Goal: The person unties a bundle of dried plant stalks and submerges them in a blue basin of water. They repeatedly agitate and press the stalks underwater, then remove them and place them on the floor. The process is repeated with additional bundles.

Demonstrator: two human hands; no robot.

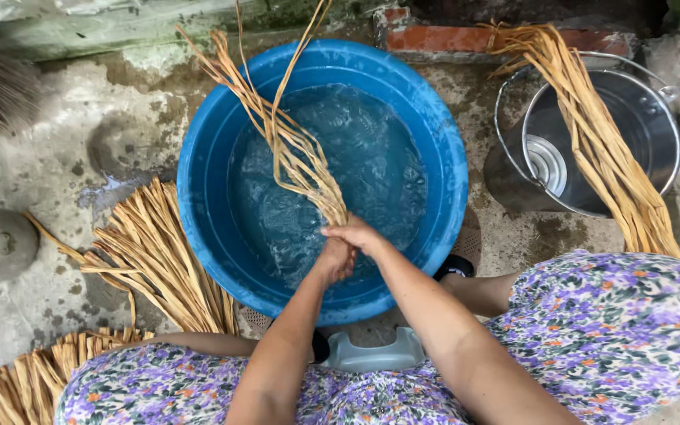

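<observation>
Head view; steeply down; close overhead

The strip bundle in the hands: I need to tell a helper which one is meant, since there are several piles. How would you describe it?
Find the big round blue basin of water in the middle. Over it, the left hand and right hand grip one thin strip bundle by its lower end. Unlike the dry piles on the ground and the bundle across the metal bucket, it fans upward past the basin's far rim.
</observation>
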